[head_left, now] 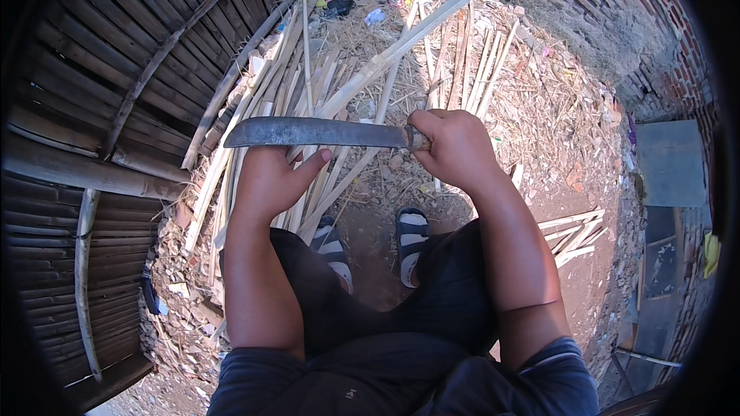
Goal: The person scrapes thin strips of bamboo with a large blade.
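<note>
My right hand [456,145] is closed around the handle [418,139] of a machete. Its broad dark blade [316,132] points left, crossing in front of my left hand [270,185]. A long pale bamboo strip [420,37] slants from the upper right down behind the blade, in line with my left hand. That hand appears closed on the strip's near end, with the thumb sticking out to the right. The blade hides most of its fingers and the grip itself; whether steel touches bamboo cannot be made out.
Many bamboo strips [254,119] lie in a heap on the left, others [489,69] ahead, and a small bunch [574,235] on the right. A slatted bamboo wall [92,85] bounds the left, a brick wall [617,15] the right. Litter [375,17] lies far ahead.
</note>
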The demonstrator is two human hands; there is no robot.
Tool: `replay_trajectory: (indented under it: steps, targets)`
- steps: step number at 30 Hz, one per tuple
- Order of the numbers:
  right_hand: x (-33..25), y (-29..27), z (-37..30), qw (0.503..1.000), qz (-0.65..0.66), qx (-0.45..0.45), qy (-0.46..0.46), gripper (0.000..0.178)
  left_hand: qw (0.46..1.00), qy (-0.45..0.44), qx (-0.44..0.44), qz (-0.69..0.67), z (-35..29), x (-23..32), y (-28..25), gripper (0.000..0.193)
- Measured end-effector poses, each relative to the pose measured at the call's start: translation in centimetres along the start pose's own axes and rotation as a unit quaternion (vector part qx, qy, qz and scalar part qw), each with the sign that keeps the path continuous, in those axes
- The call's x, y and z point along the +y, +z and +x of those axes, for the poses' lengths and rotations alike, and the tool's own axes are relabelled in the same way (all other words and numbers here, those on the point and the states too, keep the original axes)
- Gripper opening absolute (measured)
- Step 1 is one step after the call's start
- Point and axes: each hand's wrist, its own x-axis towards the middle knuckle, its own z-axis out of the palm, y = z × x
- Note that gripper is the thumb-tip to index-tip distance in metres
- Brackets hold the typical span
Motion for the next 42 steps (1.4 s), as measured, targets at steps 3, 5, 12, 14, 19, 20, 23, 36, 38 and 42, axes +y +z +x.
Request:
replay_trajectory:
  steps: [3, 5, 12, 14, 19, 20, 23, 36, 38, 42]
  targets:
    - [-0.2, 0.2, 0.3, 1.0, -0.003, -0.004, 0.002, 0.028, 0.998, -0.015, -0.03, -0.045, -0.4, -0.5, -0.2, 0.043]
    - [2.1, -0.1, 0.4, 0.997, 0.036, 0.033, 0.055, 0.028, 0.991, -0.076, -0.103, -0.05, -0.3, 0.5, -1.3, 0.044]
    - [3.2, -0.6, -0.1, 0.99, 0.04, 0.066, 0.117, 0.027, 0.99, -0.089, -0.108, -0.026, 0.0, 1.0, -1.3, 0.045]
    - [1.8, 0.0, -0.2, 0.998, 0.0, 0.059, 0.019, 0.028, 0.99, -0.083, -0.111, 0.003, 0.2, 1.0, -1.2, 0.045]
    - [0.3, 0.1, 0.4, 0.997, -0.036, 0.042, -0.048, 0.031, 0.998, 0.01, -0.006, -0.062, -0.4, -0.3, 0.0, 0.042]
    - [0.8, -0.2, 0.4, 0.998, -0.018, 0.064, -0.023, 0.032, 0.999, 0.001, -0.013, -0.038, -0.4, 0.1, -0.5, 0.041]
    - [3.3, -1.0, 0.2, 0.985, 0.018, 0.116, 0.128, 0.025, 0.993, -0.088, -0.078, 0.0, 0.1, 1.8, -1.9, 0.039]
    - [0.6, -1.3, -0.3, 1.0, -0.002, 0.024, -0.005, 0.029, 0.999, -0.005, -0.024, -0.033, 0.0, 0.2, -0.3, 0.036]
    - [1.2, -1.4, -0.3, 0.999, -0.013, 0.032, 0.005, 0.03, 0.997, -0.057, -0.047, 0.035, -0.1, 1.2, -1.3, 0.035]
    - [4.3, -2.1, -0.6, 0.98, 0.068, 0.115, 0.147, 0.024, 0.997, -0.06, -0.028, 0.027, -0.1, 1.9, -1.7, 0.039]
